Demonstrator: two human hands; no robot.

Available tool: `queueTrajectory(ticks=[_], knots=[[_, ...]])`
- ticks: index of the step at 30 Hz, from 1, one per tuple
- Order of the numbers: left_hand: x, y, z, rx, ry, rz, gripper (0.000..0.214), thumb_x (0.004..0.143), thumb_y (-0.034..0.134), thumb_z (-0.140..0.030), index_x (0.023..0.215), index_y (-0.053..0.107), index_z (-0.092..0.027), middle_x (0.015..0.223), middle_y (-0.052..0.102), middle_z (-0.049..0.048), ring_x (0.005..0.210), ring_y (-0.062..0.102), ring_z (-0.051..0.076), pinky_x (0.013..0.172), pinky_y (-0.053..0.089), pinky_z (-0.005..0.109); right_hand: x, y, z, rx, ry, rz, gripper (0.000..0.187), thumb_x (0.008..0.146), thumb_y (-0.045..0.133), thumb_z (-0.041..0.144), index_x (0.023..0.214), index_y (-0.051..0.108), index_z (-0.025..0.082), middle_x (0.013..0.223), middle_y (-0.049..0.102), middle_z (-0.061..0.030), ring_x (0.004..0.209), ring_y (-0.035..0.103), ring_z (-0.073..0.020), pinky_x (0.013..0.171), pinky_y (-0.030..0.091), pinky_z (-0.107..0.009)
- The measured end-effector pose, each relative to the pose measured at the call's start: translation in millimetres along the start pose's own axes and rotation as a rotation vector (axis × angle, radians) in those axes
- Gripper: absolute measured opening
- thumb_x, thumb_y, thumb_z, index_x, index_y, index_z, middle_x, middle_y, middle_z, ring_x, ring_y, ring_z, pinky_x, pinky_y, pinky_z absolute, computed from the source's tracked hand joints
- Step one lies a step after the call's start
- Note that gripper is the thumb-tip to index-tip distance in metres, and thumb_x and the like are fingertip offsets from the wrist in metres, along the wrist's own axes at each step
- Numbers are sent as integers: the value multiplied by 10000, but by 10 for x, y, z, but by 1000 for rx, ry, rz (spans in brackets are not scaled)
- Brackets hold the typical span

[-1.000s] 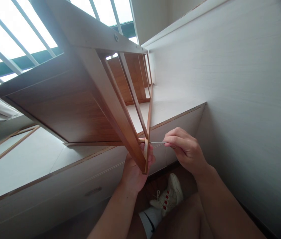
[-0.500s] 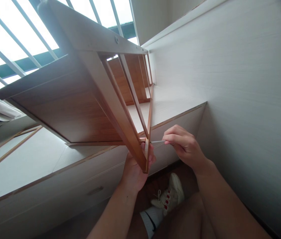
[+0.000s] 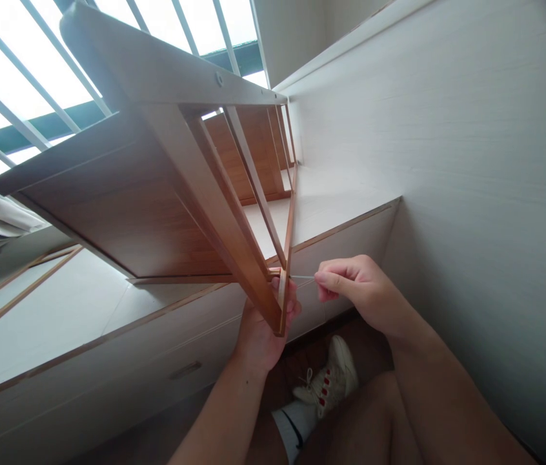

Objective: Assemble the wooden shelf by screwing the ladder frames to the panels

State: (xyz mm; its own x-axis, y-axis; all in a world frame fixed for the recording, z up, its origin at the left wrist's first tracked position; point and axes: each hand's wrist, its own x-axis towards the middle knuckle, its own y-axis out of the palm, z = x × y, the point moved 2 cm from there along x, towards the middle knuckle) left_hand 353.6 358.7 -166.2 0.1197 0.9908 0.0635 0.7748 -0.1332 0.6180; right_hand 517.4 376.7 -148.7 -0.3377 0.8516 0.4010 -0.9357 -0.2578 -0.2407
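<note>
A wooden shelf frame [image 3: 171, 200] with thin slats is tilted up in front of me, its near corner low in the middle of the view. My left hand [image 3: 261, 332] grips that corner from below, fingers wrapped round the brown post. My right hand [image 3: 357, 290] is closed in a pinch on a thin metal hex key [image 3: 302, 277], whose tip meets the outer side of the corner post. A screw head [image 3: 218, 79] shows on the frame's pale top rail.
A white built-in bench [image 3: 84, 323] with drawer fronts runs under the frame, a white panel wall [image 3: 471, 161] rising at right. A barred window [image 3: 21, 77] is behind. My leg and a white shoe [image 3: 328, 381] are on the dark floor below.
My right hand has rolled at the wrist while holding the hex key in the corner. The frame has tipped slightly. The left hand stays on the corner.
</note>
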Motion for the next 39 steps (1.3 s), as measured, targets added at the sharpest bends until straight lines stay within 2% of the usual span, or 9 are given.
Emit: queueTrajectory(ticks=[2, 5, 8, 11, 16, 20, 35, 39], knots=[[3, -6, 10, -14, -4, -2, 74, 778, 685, -259, 822, 653, -208, 755, 618, 5, 547, 447, 72, 521, 338, 213, 1, 15, 12, 104, 47, 11, 382, 905, 504, 334, 583, 595, 150, 563, 533, 2, 597, 477, -112, 604, 373, -252], [9, -22, 24, -32, -6, -3, 80, 782, 683, -256, 848, 658, -219, 773, 630, 12, 554, 457, 74, 528, 339, 215, -6, 5, 27, 125, 49, -25, 384, 902, 505, 332, 568, 569, 152, 563, 513, 8, 597, 458, -108, 614, 361, -256], [12, -34, 33, -37, -14, -6, 79, 782, 679, -240, 854, 657, -216, 778, 634, 16, 554, 458, 73, 529, 340, 215, -27, -38, 36, 45, 19, -93, 403, 920, 482, 350, 569, 531, 157, 582, 498, 10, 610, 454, -110, 623, 352, -262], [12, -35, 33, -38, -15, -17, 87, 769, 688, -237, 844, 657, -208, 777, 634, 15, 554, 457, 73, 528, 344, 215, -47, -76, 20, -90, -60, -142, 342, 924, 494, 352, 644, 551, 165, 651, 534, 5, 652, 480, -118, 642, 363, -263], [12, -13, 23, -31, 1, -2, 74, 763, 693, -233, 819, 658, -200, 761, 626, 13, 552, 445, 73, 520, 329, 211, -55, -83, -51, -288, -263, -181, 222, 928, 510, 298, 751, 580, 184, 761, 577, -25, 760, 510, -147, 731, 395, -289], [13, -6, 21, -29, -6, -10, 85, 756, 702, -242, 821, 661, -206, 767, 627, 12, 555, 444, 73, 522, 332, 211, -46, -68, -84, -394, -344, -178, 171, 925, 520, 283, 801, 608, 203, 807, 610, -40, 806, 517, -169, 761, 399, -316], [8, -16, 17, -44, -15, 3, 138, 737, 719, -236, 858, 658, -208, 766, 619, 8, 550, 450, 71, 520, 340, 213, -46, -63, -107, -570, -439, -227, 145, 915, 519, 237, 876, 659, 249, 912, 630, -40, 849, 503, -183, 791, 390, -347], [9, -8, 14, -42, -21, -8, 164, 735, 719, -238, 886, 658, -216, 773, 623, 5, 551, 450, 71, 524, 344, 214, -43, -59, -89, -531, -436, -252, 143, 906, 537, 243, 867, 675, 249, 913, 628, -45, 851, 506, -185, 781, 403, -346]])
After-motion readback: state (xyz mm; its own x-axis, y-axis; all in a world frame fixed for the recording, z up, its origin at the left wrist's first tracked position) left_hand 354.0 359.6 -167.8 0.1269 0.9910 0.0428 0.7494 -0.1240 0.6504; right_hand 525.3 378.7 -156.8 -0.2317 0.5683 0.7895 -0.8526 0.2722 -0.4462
